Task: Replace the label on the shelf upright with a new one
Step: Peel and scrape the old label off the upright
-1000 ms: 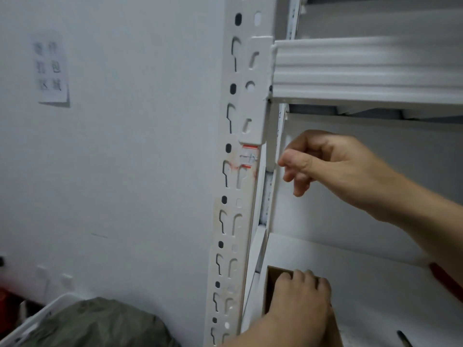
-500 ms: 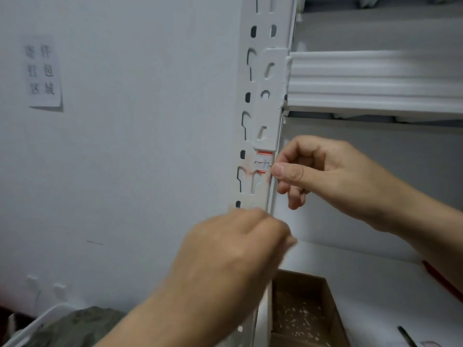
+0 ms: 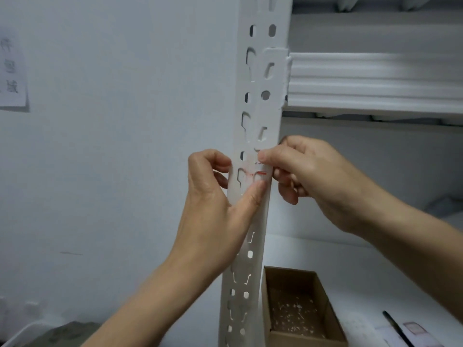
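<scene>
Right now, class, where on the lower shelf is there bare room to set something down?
Bare: the shelf board right of the cardboard box. Crowded: front right by the pen, and the label on the shelf upright, between left hand and right hand.

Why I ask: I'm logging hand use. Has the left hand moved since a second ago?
Yes. The left hand rose from the cardboard box up to the shelf upright, its thumb now just below the label.
</scene>
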